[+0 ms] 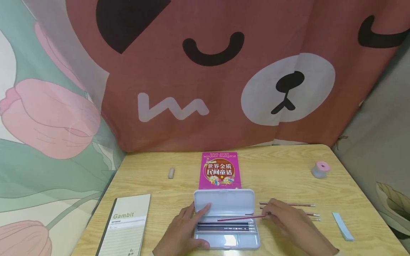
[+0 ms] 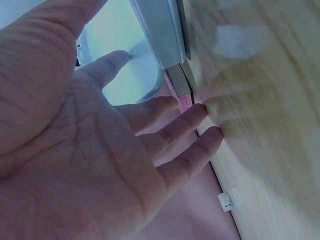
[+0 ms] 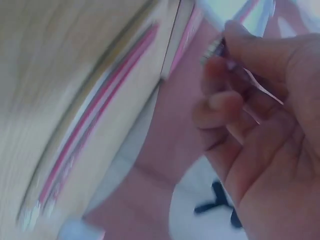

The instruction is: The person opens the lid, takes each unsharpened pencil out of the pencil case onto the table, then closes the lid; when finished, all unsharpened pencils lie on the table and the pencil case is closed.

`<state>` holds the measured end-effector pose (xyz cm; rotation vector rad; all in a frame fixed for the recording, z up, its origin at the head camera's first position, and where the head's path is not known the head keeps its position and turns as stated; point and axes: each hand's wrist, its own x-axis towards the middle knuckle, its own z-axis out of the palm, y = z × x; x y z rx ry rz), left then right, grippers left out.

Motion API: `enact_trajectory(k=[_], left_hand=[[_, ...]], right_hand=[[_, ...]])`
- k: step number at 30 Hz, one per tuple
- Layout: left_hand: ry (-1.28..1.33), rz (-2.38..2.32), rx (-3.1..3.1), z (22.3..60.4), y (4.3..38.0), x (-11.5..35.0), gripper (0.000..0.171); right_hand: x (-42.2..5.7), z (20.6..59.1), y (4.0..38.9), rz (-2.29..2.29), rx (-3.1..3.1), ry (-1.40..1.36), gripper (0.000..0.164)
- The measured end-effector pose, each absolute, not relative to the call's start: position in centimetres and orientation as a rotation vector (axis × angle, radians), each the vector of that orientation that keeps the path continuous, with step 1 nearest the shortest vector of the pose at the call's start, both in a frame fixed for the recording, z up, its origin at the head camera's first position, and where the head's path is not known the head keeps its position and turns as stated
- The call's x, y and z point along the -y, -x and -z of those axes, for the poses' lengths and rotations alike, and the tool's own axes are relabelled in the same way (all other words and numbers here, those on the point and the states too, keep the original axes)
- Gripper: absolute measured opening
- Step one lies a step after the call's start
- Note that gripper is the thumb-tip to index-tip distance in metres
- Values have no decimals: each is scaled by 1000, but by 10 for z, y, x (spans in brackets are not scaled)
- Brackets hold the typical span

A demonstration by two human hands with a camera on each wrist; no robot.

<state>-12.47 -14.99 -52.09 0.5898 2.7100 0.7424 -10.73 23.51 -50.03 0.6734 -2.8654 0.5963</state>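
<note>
A white pencil case (image 1: 217, 243) lies with its lid (image 1: 224, 202) raised, and several dark pencils (image 1: 224, 227) fill its middle. My left hand (image 1: 180, 231) is at the case's left side, its index finger touching the inside of the lid and its thumb by the front left part. Extended, spread fingers show on the left hand (image 2: 110, 135) in the left wrist view. Between thumb and fingertips, my right hand (image 1: 286, 220) pinches a red pencil (image 1: 240, 217) by one end; its other end reaches over the case. Several red-striped pencils (image 1: 301, 204) lie on the table beyond that hand.
Behind the case lies a pink book (image 1: 220, 172), with a small eraser-like block (image 1: 171, 173) to its left. A Gambit notebook (image 1: 126, 224) is at the left. On the right are a pink-topped round container (image 1: 320, 170) and a light-blue strip (image 1: 342, 226). A printed curtain (image 1: 192, 81) hangs behind the table.
</note>
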Motion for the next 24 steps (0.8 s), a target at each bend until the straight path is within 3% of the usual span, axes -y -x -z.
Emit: enact_trajectory(k=[12,18,24], left_hand=[[-595,-746,-2711,520,125,150,112],[-535,-764,-2666,519,127,148,112],[-561,-739,-2691,520,126,150,111]], right_hand=[[-337,497,96,-587,3163,-298,22],[-354,510,89,-597,3287,-161,21],[-354,523,90,-494,3175,-219,29]])
